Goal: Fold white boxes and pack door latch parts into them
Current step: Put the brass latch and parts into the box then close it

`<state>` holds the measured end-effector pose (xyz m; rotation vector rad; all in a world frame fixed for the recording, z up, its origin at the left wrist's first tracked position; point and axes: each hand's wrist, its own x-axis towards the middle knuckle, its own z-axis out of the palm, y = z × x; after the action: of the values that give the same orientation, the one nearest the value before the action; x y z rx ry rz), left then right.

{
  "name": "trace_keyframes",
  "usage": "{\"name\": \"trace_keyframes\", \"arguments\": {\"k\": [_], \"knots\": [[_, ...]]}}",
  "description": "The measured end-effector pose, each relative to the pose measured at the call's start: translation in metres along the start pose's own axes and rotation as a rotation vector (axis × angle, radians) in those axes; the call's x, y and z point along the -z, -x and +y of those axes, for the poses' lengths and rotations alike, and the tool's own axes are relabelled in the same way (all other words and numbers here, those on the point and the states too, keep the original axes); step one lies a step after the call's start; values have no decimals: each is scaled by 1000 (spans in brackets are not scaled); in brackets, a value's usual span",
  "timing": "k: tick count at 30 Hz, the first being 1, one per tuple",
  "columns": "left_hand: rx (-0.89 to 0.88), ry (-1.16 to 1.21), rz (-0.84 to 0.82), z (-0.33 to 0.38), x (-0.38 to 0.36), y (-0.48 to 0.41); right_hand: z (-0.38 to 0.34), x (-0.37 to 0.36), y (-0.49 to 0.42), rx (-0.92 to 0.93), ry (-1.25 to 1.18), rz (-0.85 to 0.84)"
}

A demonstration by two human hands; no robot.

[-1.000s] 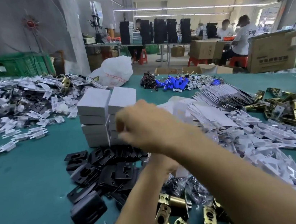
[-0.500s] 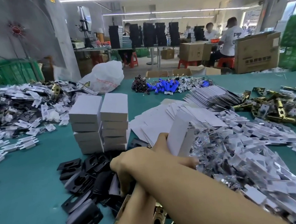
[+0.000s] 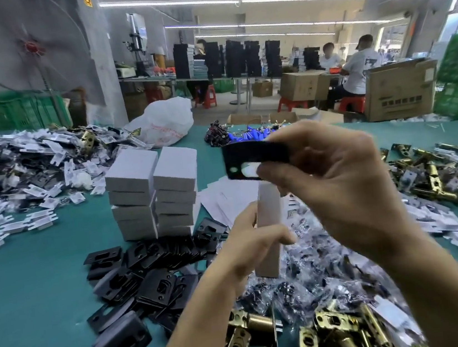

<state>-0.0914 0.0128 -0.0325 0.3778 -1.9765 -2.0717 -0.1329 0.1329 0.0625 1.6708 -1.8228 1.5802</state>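
So this is the packing step. The left hand has its fingers curled around a narrow white cardboard box and holds it upright in mid-air over the middle of the teal-covered table. The right hand pinches a flat black metal latch plate with a cut-out between thumb and fingertips, right above the far end of the box and, I think, just clear of it.

Next move, as I read it: turn the plate edge-on, line it up with the box's far end and slide it in. That opening looks tight, so the angle matters.

What I can't make out:
- whether that end of the box is actually open, since the plate and fingers cover it and everything's a bit smeared
- the right side of the plate, hidden under the fingers
- what's already in the box, if anything

Round about: two stacks of closed white boxes on the far left, a heap of loose black plates just near of them, brass latch bolts cut off at the near edge, and clear little bags of screws under the hands.
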Motion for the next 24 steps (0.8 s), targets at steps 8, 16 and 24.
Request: {"name": "trace_keyframes", "arguments": {"k": [8, 16, 24], "knots": [[-177, 190, -290, -2, 6, 9, 44, 49, 41, -257, -156, 318], [-117, 151, -436, 2, 9, 14, 46, 51, 40, -248, -204, 250], [-75, 134, -296, -11, 7, 7, 35, 67, 40, -36, -187, 265]]}}
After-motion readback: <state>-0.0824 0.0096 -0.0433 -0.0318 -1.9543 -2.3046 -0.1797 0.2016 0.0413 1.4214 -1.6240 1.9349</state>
